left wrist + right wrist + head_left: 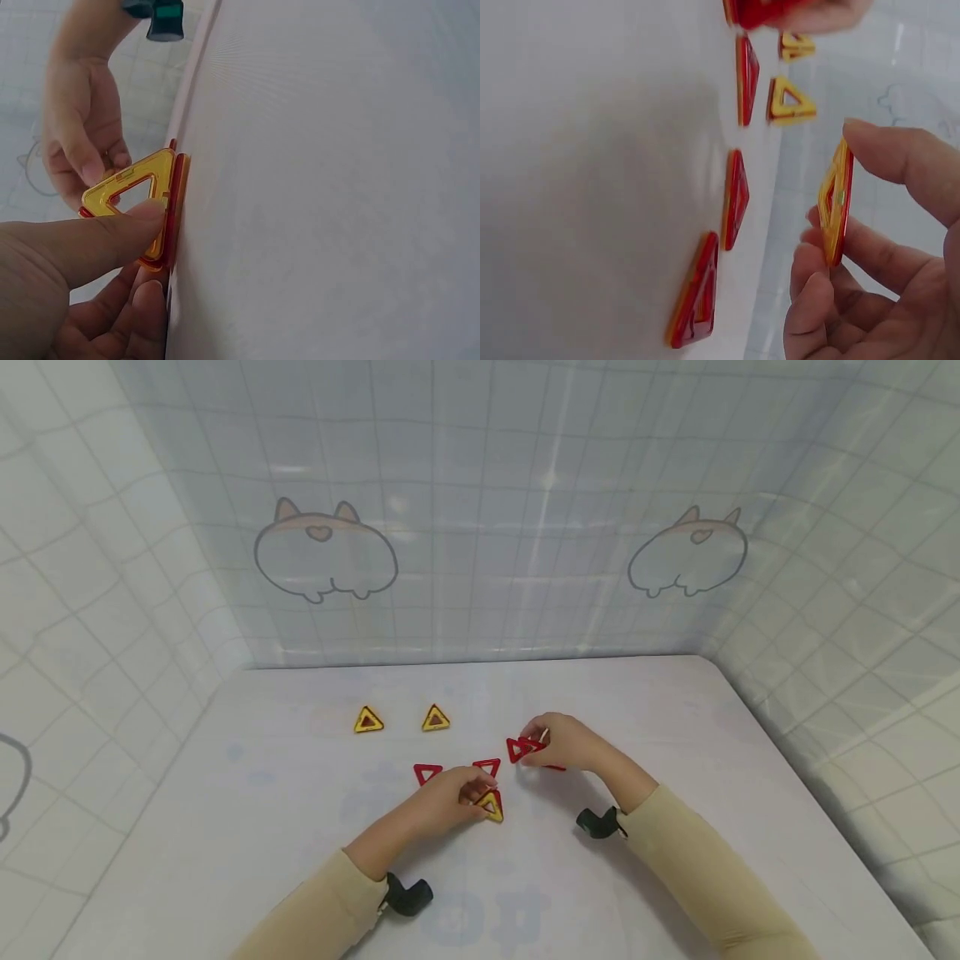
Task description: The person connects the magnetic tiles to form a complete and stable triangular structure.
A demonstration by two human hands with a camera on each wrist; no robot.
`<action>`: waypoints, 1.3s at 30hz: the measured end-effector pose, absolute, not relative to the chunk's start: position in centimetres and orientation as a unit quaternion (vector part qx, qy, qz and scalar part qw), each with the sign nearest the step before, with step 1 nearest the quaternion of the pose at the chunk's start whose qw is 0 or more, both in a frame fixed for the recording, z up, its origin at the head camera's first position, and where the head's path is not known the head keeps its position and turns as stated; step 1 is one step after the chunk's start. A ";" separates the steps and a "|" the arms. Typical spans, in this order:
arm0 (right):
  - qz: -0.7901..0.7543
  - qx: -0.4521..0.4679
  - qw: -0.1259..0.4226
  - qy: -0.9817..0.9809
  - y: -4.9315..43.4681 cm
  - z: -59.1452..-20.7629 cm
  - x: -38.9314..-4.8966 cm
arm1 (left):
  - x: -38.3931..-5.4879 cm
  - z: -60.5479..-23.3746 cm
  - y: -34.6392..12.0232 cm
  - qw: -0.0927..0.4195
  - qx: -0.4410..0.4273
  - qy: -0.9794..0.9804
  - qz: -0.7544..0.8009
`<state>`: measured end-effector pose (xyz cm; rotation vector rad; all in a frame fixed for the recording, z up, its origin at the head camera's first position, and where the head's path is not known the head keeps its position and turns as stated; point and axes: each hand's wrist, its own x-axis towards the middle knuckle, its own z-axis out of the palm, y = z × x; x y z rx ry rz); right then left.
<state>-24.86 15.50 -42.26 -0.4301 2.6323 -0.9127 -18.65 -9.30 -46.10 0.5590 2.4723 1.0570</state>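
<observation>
My left hand [448,802] pinches a triangular magnetic tile [491,805], its yellow face showing, low at the middle of the table. The left wrist view shows the thumb on this yellow tile [124,180], with red edges behind it. To the right, my right hand [564,745] holds another triangular tile [835,202] by its edges, thumb on one side and fingers on the other. That tile is yellow on one face and red on the other. Red-faced tiles lie near the hands: one red tile [427,772], a second red tile [487,765] and others partly hidden by my right hand.
Two yellow-faced tiles [368,720] [435,718] lie farther back on the white table [300,827]. A sheet with a grid pattern [480,527] rises behind the table and along both sides. Dark wrist mounts [408,896] [598,822] stick out from both sleeves.
</observation>
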 end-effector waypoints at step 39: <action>-0.240 -0.282 0.179 0.912 13.5 -44.1 -20.7 | -18.4 -45.5 -9.3 0.176 0.216 0.884 0.376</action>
